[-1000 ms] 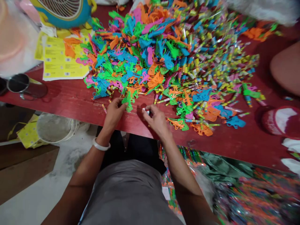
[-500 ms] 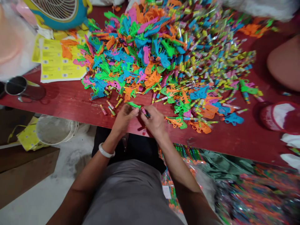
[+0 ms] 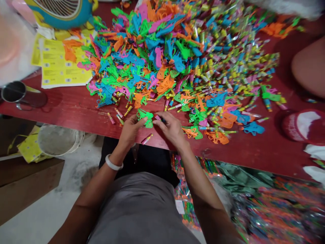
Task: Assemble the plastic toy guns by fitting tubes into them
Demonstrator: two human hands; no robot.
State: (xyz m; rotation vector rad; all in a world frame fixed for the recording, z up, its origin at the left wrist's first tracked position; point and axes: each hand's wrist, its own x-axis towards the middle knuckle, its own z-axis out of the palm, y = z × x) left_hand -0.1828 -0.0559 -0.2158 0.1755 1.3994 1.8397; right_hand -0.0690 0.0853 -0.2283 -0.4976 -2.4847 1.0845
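My left hand [image 3: 130, 130] pinches a green plastic toy gun [image 3: 146, 119] with a lattice grip, its flat side turned up toward me. Just to the right, my right hand [image 3: 170, 128] is closed, with the pink end of a small tube [image 3: 157, 117] showing at its fingertips; the fingers hide the rest. On the red table below the hands lies a pink tube with a yellow end [image 3: 147, 139]. Several more small tubes [image 3: 119, 113] rest left of the toy gun.
A heap of colourful toy guns [image 3: 137, 64] and wrapped small tubes [image 3: 228, 61] covers the table's far side. At left stand a metal mug [image 3: 33, 96], yellow printed sheets [image 3: 54, 73] and a fan [image 3: 61, 20]. A red tub [image 3: 291, 127] is at right, a bucket [image 3: 59, 140] below.
The green toy gun has turned from edge-on to flat, and my hands have moved slightly apart. A pink tube now lies below them, near the table's front edge.
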